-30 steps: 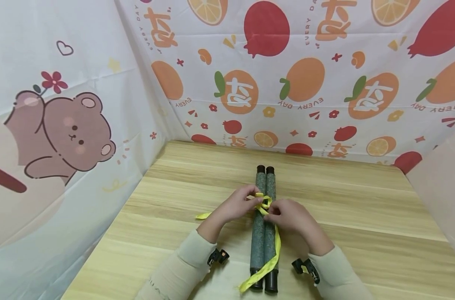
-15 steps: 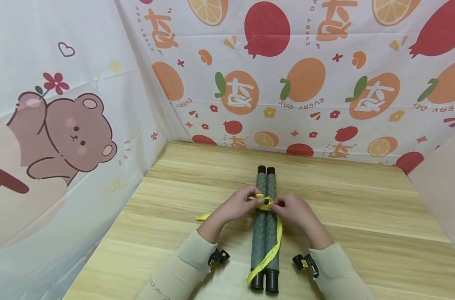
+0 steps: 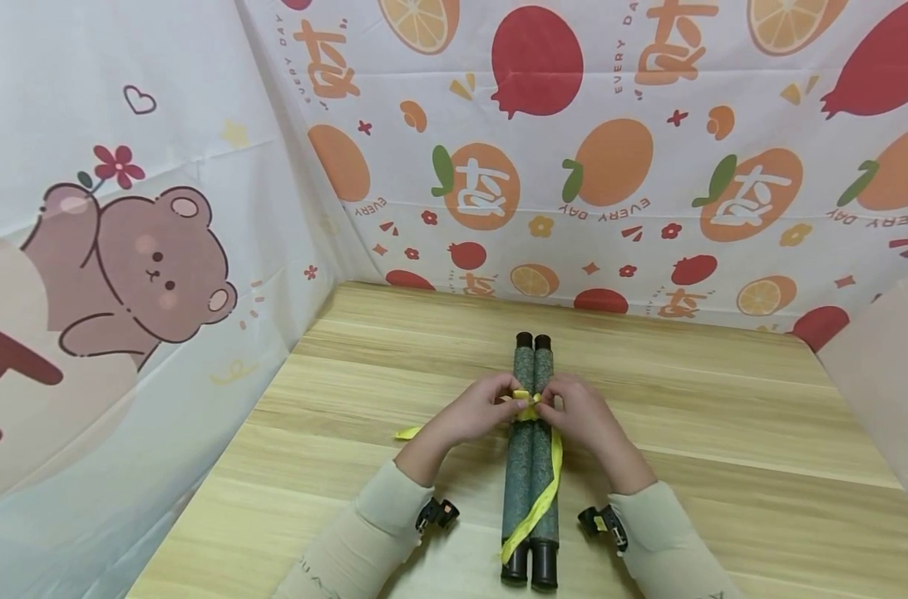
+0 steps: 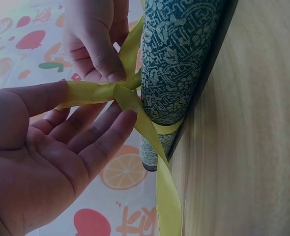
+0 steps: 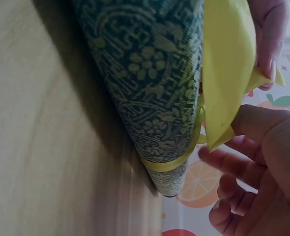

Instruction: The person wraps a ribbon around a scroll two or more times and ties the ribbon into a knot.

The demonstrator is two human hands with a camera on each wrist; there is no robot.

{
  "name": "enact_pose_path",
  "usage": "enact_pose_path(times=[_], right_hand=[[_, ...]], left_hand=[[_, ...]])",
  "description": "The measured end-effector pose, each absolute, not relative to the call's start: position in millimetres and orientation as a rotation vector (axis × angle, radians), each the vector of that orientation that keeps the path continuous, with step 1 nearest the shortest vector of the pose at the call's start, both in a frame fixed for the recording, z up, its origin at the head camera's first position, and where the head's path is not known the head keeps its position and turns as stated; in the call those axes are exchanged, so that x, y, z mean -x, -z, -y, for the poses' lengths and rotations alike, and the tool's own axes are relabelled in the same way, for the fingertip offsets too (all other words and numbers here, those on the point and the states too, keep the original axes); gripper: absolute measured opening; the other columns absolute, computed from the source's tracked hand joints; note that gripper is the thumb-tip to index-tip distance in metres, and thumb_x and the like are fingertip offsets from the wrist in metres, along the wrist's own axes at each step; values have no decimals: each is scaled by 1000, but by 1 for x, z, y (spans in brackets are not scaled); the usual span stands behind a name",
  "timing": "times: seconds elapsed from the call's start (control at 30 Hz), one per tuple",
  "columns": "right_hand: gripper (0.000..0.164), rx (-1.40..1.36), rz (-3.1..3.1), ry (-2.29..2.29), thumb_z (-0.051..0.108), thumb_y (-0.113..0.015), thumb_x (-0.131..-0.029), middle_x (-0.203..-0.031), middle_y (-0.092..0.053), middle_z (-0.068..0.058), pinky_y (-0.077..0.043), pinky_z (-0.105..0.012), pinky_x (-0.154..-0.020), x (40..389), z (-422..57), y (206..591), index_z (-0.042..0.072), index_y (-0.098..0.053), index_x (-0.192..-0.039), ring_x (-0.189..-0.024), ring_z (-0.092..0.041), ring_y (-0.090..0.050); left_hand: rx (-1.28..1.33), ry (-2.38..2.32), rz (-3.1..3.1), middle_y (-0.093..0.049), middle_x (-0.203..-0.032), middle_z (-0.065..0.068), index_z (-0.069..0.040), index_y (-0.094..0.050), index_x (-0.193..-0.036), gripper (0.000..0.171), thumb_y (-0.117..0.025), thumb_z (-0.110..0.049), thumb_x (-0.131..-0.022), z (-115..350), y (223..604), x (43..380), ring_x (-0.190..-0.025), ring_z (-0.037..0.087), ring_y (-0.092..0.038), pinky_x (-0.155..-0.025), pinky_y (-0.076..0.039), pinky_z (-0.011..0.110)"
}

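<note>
A two-roller scroll [image 3: 518, 487] in green patterned brocade with dark end knobs lies lengthwise on the table. A yellow ribbon [image 4: 168, 199] is wrapped around its middle and crosses itself in a knot beside the brocade. My left hand [image 3: 482, 408] pinches a loop of that ribbon between thumb and fingers, the other fingers spread below the knot in the left wrist view. On the opposite side, my right hand [image 3: 579, 412] pinches another part of the ribbon [image 5: 227, 69] close to the knot. One ribbon tail trails down over the near end of the rollers.
The scroll rests on a light wood-grain table [image 3: 349, 499]. Behind stands a white cloth backdrop [image 3: 394, 75] with printed fruit, and on the left a cloth with a printed bear [image 3: 158, 266]. Another ribbon end [image 3: 407, 433] pokes out left of the left wrist.
My right hand has moved up and closer to the left hand, and the ribbon loop between them has become smaller. The hanging tail has drawn up slightly at the near end. The left hand has hardly moved.
</note>
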State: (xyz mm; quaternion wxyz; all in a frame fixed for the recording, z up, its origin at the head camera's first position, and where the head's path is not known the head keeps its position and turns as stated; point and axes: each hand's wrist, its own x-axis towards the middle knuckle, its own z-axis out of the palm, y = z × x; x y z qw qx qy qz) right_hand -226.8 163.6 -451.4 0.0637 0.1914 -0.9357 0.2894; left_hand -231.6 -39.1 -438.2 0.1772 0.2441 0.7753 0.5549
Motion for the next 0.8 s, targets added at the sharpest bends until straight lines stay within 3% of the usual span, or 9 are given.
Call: enact_pose_path(times=[0.13, 0.23, 0.63, 0.8], right_hand=[[20, -619, 2769, -943, 11, -74, -81, -86, -71, -2, -47, -28, -63, 229, -163, 457, 17, -62, -67, -76, -16, -61], [18, -592, 2772, -1014, 9, -74, -79, -73, -66, 2, -42, -23, -54, 230, -163, 459, 16, -62, -68, -64, -11, -53], [17, -435, 2808, -1185, 6, -71, -86, -70, -56, 1, -42, -25, -54, 230, -161, 464, 10, -63, -100, -60, -12, -49], [12, -529, 2788, -1136, 6, -68, -90, -71, -59, 2, -41, -23, -53, 229, -159, 467, 10, -70, -101, -58, -10, -47]], left_hand=[[-674, -1571, -2195, -64, -103, 17, -3, -60, -100, 11, -58, -14, -100, 38, 438, 232, -93, 29, -63, -81, -54, 52], [-663, -1579, -2193, -66, -101, 16, -4, -60, -99, 10, -58, -14, -100, 38, 439, 232, -89, 29, -63, -79, -54, 53], [-665, -1595, -2164, -67, -106, 19, -3, -60, -101, 12, -57, -15, -100, 39, 438, 232, -91, 29, -65, -80, -55, 52], [-653, -1583, -2181, -67, -107, 16, -4, -61, -101, 13, -57, -16, -101, 39, 438, 232, -92, 30, -65, -80, -55, 51]])
